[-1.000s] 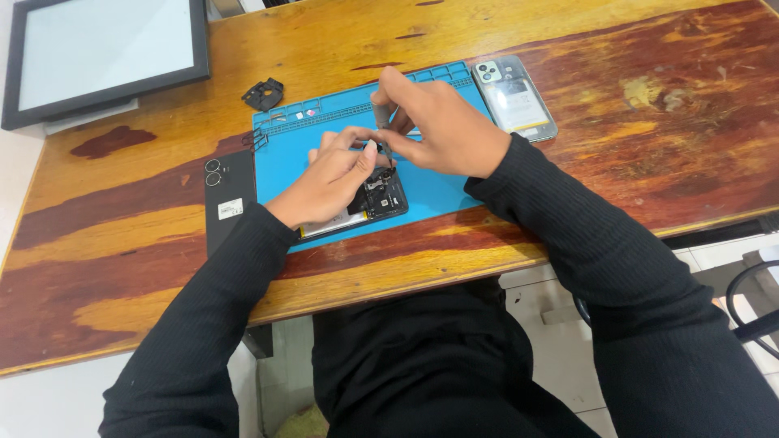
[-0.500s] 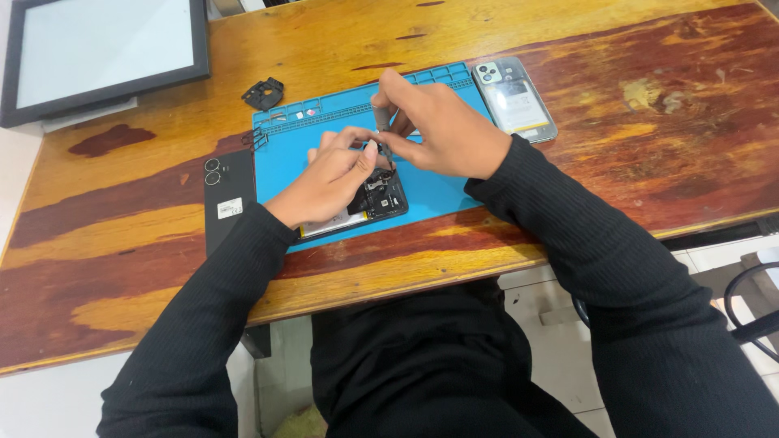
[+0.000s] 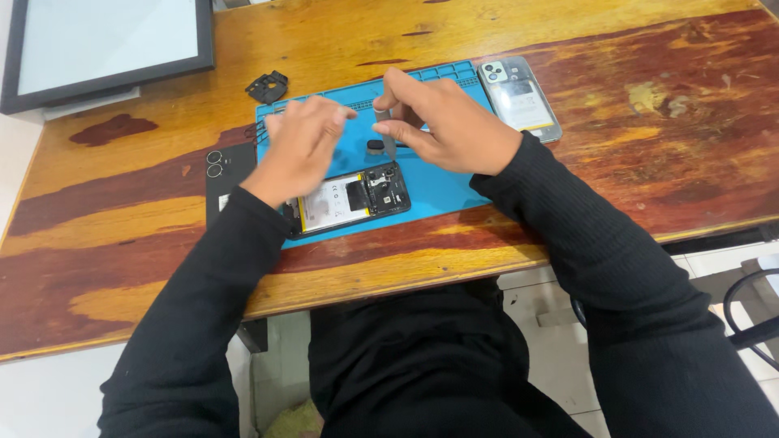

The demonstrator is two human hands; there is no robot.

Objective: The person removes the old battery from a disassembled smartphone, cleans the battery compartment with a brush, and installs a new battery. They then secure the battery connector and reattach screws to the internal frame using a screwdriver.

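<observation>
A: Holding what, right hand [image 3: 454, 130]?
B: Slim grey metal tool [image 3: 385, 130], upright, fingers [image 3: 406, 130] pinched narrow around it. Tip over the blue mat [image 3: 438, 182], just above one opened phone [image 3: 353, 199]: flat, glossy, white battery and dark board showing.
A: Left hand [image 3: 296, 150]?
B: Blurred, fingers loosely curled over the mat beside the phone; can't tell if it grips anything.
A: Rest of the desk [image 3: 568, 219]?
B: Worn varnished wood. One clear-backed phone [image 3: 517, 97], one black rear cover [image 3: 217, 186], one small black plastic bracket [image 3: 268, 86], one framed screen [image 3: 105, 45].
</observation>
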